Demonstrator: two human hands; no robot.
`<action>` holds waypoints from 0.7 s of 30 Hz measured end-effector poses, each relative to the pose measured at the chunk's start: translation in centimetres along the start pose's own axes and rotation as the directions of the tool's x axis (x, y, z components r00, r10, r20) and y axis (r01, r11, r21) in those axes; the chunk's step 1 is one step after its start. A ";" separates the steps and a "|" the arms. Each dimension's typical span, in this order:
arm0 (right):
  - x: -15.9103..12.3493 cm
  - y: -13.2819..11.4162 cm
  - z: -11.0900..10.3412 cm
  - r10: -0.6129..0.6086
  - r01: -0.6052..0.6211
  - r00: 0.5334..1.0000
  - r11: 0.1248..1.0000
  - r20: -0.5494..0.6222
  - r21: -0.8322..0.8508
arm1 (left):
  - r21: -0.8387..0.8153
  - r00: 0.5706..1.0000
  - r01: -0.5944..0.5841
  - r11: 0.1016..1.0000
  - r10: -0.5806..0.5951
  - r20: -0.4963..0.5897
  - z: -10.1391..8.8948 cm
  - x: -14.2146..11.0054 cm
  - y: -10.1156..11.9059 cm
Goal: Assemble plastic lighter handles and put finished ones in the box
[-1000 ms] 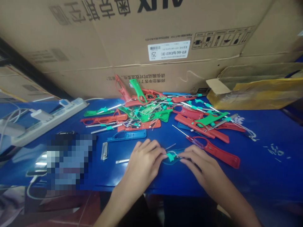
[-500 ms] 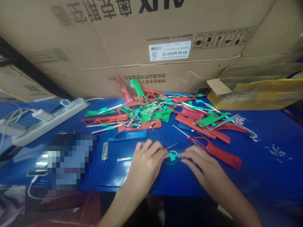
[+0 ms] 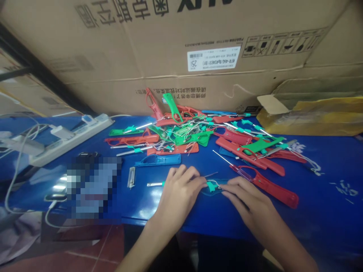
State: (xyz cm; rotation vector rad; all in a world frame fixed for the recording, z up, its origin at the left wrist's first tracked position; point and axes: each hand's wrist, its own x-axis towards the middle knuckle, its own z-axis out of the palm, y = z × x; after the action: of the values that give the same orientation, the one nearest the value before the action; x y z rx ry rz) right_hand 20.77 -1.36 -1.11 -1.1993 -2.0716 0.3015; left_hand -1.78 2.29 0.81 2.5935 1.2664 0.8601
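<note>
My left hand (image 3: 177,192) and my right hand (image 3: 245,194) rest on the blue table (image 3: 312,196) near its front edge, fingertips meeting over a small blue plastic handle (image 3: 212,190) with a green clip (image 3: 211,186) and white string. Both hands pinch at this piece. A thin metal rod (image 3: 154,184) with a green end sticks out left from under my left hand. Behind lies a pile of red, green and blue plastic handles (image 3: 198,136) with metal needles and strings. A red handle (image 3: 272,187) lies just right of my right hand.
A large cardboard box (image 3: 181,49) stands along the back of the table. A white power strip (image 3: 70,136) with cables lies at the left. A yellow bag in an open carton (image 3: 312,113) sits at the right. A small metal piece (image 3: 131,177) and a blue handle (image 3: 159,160) lie left of my hands.
Both hands stay pinched on the small blue piece. The metal rod has slid out a little to the left of my left hand. The view has shifted slightly.
</note>
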 end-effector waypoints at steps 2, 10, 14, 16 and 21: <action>0.0 0.0 0.0 -0.003 0.002 1.000 1.000 -0.008 -0.010 | 0.013 1.000 -0.017 1.000 0.017 -0.020 0.1 -0.1 0.0; 0.1 -0.1 0.0 -0.029 0.028 0.999 0.999 -0.025 -0.044 | 0.068 0.996 -0.066 0.995 0.070 -0.061 0.1 -0.3 0.2; 0.1 -0.1 0.0 -0.026 0.025 1.000 0.999 -0.017 -0.036 | 0.068 0.992 -0.086 0.994 0.092 -0.091 -0.1 -0.4 0.3; 0.1 -0.1 0.0 -0.021 0.021 1.000 0.999 -0.011 -0.035 | 0.067 0.993 -0.082 0.994 0.088 -0.085 0.0 -0.4 0.2; -0.2 -0.1 0.3 -0.029 0.027 0.999 0.992 -0.013 -0.121 | 0.060 0.994 -0.084 0.995 0.087 -0.060 0.4 -0.3 0.0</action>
State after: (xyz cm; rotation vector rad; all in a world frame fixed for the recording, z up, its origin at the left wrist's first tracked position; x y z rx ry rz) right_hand 20.61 -1.56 -1.37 -1.2381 -2.1171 0.1558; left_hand -1.73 2.17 0.38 2.7036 1.2202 0.9402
